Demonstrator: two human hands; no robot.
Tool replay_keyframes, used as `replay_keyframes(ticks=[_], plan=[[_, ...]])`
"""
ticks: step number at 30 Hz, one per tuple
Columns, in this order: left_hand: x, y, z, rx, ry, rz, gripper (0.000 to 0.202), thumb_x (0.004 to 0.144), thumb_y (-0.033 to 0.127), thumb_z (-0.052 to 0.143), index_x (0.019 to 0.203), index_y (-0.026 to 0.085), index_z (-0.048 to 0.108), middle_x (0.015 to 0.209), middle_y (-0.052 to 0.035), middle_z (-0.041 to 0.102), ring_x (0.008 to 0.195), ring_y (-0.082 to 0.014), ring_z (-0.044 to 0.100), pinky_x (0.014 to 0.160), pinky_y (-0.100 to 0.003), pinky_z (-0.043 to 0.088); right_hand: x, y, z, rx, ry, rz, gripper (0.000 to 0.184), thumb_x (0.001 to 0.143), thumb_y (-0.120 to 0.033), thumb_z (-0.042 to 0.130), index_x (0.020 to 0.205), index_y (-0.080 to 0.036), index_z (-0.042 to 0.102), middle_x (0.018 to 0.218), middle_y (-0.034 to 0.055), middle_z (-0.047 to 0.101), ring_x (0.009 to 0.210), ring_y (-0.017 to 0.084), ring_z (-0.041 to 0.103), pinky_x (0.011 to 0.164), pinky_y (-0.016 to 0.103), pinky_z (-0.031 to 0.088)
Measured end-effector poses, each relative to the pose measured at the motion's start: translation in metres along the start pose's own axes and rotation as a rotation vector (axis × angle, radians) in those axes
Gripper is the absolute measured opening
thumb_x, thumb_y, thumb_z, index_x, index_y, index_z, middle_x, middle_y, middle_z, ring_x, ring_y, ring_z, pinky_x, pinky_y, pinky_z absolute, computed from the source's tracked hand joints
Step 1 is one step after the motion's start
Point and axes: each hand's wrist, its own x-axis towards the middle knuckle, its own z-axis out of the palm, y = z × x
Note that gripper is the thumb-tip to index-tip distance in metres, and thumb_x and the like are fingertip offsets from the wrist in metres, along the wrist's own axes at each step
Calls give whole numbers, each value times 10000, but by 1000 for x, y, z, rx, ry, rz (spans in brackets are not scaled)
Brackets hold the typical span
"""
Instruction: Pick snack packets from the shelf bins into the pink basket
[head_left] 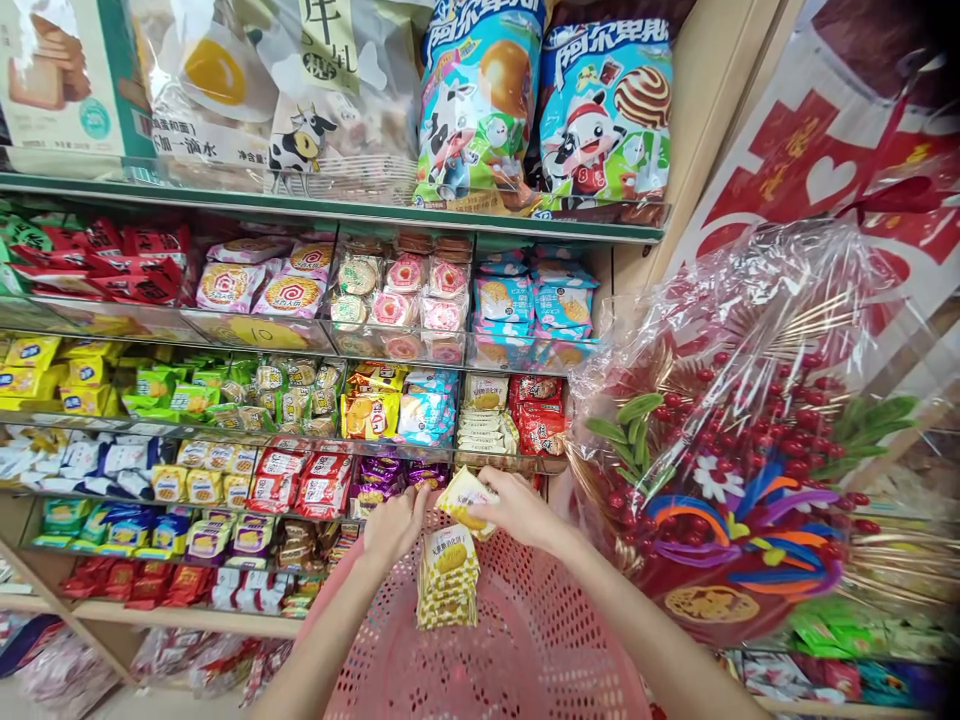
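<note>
My right hand (514,512) is closed on a yellow-and-white biscuit packet (463,497), held above the far side of a pink plastic basket (517,640). Inside the basket, a stack of similar packets (448,580) leans in a neat overlapping row below that hand. My left hand (395,522) has its fingers curled at the basket's far left rim and appears to grip it; its fingertips are partly hidden. Just beyond it are purple-wrapped snacks (377,478). Matching pale packets (486,430) stand in a shelf compartment above my hands.
Tiered shelves with clear fronts hold many small wrapped snacks, such as red packets (324,484) and blue biscuit packs (504,300). Large bags (480,110) line the top shelf. A plastic-wrapped decoration with red berries (720,430) bulges out close to my right arm.
</note>
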Motion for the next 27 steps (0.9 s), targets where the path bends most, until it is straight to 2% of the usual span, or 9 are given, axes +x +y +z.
replay_keyframes(ticks=[4, 7, 13, 16, 21, 27], plan=[[-3, 0, -4, -14, -14, -16, 650, 859, 567, 64, 1007, 193, 574, 901, -141, 702, 846, -301, 654, 712, -395, 449, 20, 20, 27, 49, -256, -75, 188, 680, -301, 679, 748, -174, 558, 700, -51, 541, 631, 100, 464, 531, 203, 289], [-7, -2, -7, -5, -35, -25, 594, 874, 541, 128, 1055, 185, 568, 932, -143, 695, 877, -295, 646, 748, -394, 440, 32, 24, 41, 57, -442, -110, 219, 650, -304, 706, 690, -170, 538, 607, -82, 455, 556, 75, 400, 489, 193, 273], [-9, -4, -9, 14, -62, -19, 511, 887, 487, 211, 1117, 181, 549, 992, -155, 677, 933, -289, 624, 803, -400, 421, 55, 16, 57, -24, -601, -162, 263, 617, -325, 726, 666, -170, 519, 597, -88, 410, 558, 75, 376, 491, 202, 262], [-10, -5, -8, 18, -66, -13, 501, 889, 480, 212, 1125, 192, 547, 1008, -154, 673, 941, -291, 619, 801, -405, 422, 63, 16, 63, -79, -608, -160, 281, 594, -332, 740, 643, -172, 514, 583, -86, 412, 555, 82, 381, 489, 209, 257], [-11, -7, -8, 17, -71, -21, 497, 889, 474, 216, 1113, 191, 558, 997, -151, 676, 933, -288, 623, 791, -399, 427, 61, 20, 73, -136, -527, -116, 260, 604, -372, 722, 663, -183, 553, 555, -75, 419, 538, 99, 398, 472, 218, 263], [-11, -7, -6, 10, -60, -22, 533, 888, 495, 183, 1078, 184, 571, 952, -145, 691, 912, -287, 634, 776, -395, 433, 42, 14, 73, -180, -350, -85, 299, 630, -338, 696, 877, -192, 613, 814, 8, 616, 752, 183, 546, 578, 248, 370]])
